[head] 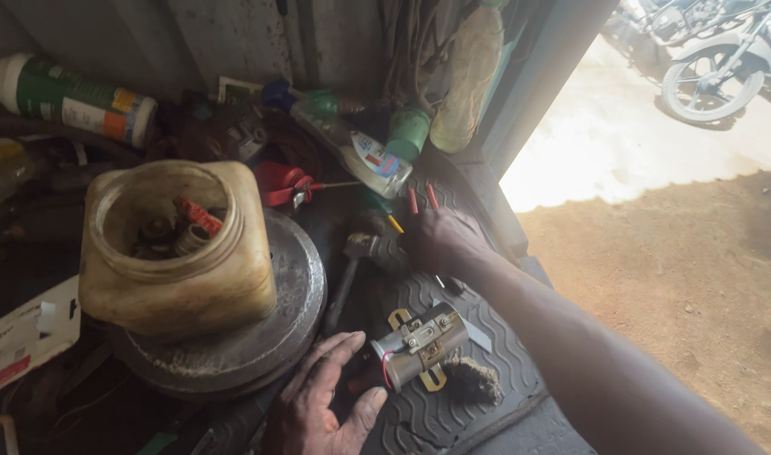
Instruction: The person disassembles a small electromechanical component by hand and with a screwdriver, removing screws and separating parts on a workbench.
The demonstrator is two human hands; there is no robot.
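1. Cluttered and dim, the worktop [486,396] fills the left and middle of the frame, with a black ribbed rubber mat over its lower centre; at the right, sunlit dirt ground lies beyond the doorway, and a motorcycle wheel [707,82] shows at the upper right.
2. Left hand [322,404] sits at the bottom centre, palm up with the fingers spread, its grip released; the fingertips touch the near end of a small metal cylinder [419,344].
3. That cylinder lies on its side on the mat at lower centre, with a bracket on top, a thin red wire at its left end and a brass-coloured strap beneath it. A dark tuft of fibre [474,379] lies just to its right.
4. Right hand [440,240] reaches in from the lower right to mid-frame, fingers curled down over tools with red handles [421,199]; whether the grip is clenched on one I cannot tell.
5. A hammer [351,270] lies just left of that hand, its handle running down toward the left hand.
6. At centre left a yellowed plastic jar [183,278] holding small parts stands on a round metal disc [297,295].
7. Along the top lie a green-and-white bottle [73,101], a clear bottle [356,147] and red-handled pliers [284,184].
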